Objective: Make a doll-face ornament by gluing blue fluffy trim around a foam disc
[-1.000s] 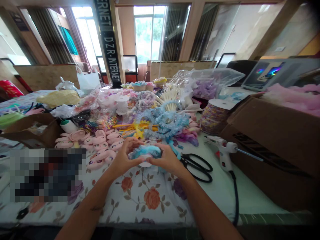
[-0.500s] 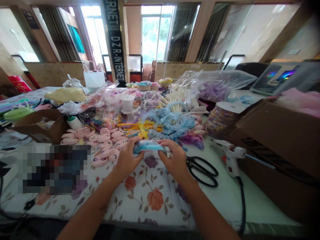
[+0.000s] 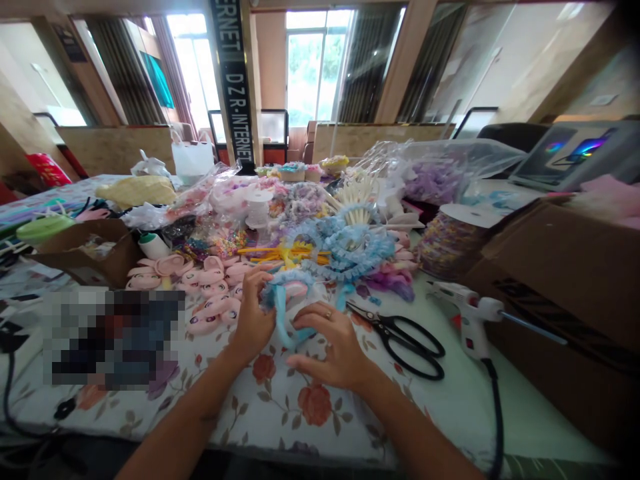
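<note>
My left hand [image 3: 256, 317] is closed on a light blue ruffled band [image 3: 281, 310], which curves in a loop above the flowered cloth. A blue ribbon tail hangs down from it. Beside the loop's right side, my right hand [image 3: 325, 343] has its fingers apart, with a ring on one finger; the thumb points left. Black-handled scissors [image 3: 407, 343] lie to the right of my right hand. A pile of blue ruffled trim [image 3: 357, 247] is behind the hands. Pink plush pieces [image 3: 213, 290] with drawn eyes lie left of my left hand.
A white glue gun [image 3: 473, 317] with a black cord lies at the right, before a large cardboard box [image 3: 560, 287]. A spool [image 3: 450, 240] stands behind it. At the left are a small open box [image 3: 93, 250] and a thread cone [image 3: 154, 245].
My right hand has let go of the band and moved down, its fingers spreading. The band, held by my left hand, has turned and now shows as an open loop.
</note>
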The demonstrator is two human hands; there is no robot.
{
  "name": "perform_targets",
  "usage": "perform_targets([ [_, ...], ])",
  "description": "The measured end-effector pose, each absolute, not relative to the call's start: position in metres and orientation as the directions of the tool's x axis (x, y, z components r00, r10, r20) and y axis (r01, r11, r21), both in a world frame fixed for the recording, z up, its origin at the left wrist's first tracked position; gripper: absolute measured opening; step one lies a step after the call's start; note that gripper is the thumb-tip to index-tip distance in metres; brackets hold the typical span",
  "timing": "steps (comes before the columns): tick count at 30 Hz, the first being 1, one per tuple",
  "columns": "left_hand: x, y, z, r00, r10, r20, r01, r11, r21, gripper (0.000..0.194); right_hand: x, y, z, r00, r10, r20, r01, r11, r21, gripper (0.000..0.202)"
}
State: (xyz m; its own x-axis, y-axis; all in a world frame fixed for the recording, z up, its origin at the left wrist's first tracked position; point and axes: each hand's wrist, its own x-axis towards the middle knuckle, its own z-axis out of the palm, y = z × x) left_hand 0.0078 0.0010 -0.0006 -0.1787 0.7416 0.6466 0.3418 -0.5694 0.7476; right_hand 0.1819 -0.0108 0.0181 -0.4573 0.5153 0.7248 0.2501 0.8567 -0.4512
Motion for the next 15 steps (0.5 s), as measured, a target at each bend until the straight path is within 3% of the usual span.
perform_targets([
  [2, 0.007, 0.000, 0.000, -0.124, 0.729, 0.673, 0.410, -0.580, 0.704, 0.024, 0.186, -0.006, 0.017, -0.263, 0.668, 0.696, 0.253, 0.744, -0.619, 0.018],
  [5, 0.007, -0.004, 0.003, -0.025, 0.719, 0.695, 0.497, -0.595, 0.632, 0.012, 0.189, 0.005, 0.015, -0.007, 0.797, 0.604, 0.266, 0.584, -0.767, 0.028],
  [9, 0.011, -0.009, 0.008, 0.058, 0.730, 0.681, 0.487, -0.617, 0.619, 0.015, 0.192, 0.016, 0.016, -0.155, 0.880, 0.449, 0.186, 0.472, -0.862, 0.053],
  [15, 0.015, -0.012, 0.011, 0.141, 0.768, 0.624, 0.420, -0.617, 0.665, 0.018, 0.199, 0.018, 0.018, -0.298, 0.919, 0.257, 0.168, 0.316, -0.934, 0.031],
])
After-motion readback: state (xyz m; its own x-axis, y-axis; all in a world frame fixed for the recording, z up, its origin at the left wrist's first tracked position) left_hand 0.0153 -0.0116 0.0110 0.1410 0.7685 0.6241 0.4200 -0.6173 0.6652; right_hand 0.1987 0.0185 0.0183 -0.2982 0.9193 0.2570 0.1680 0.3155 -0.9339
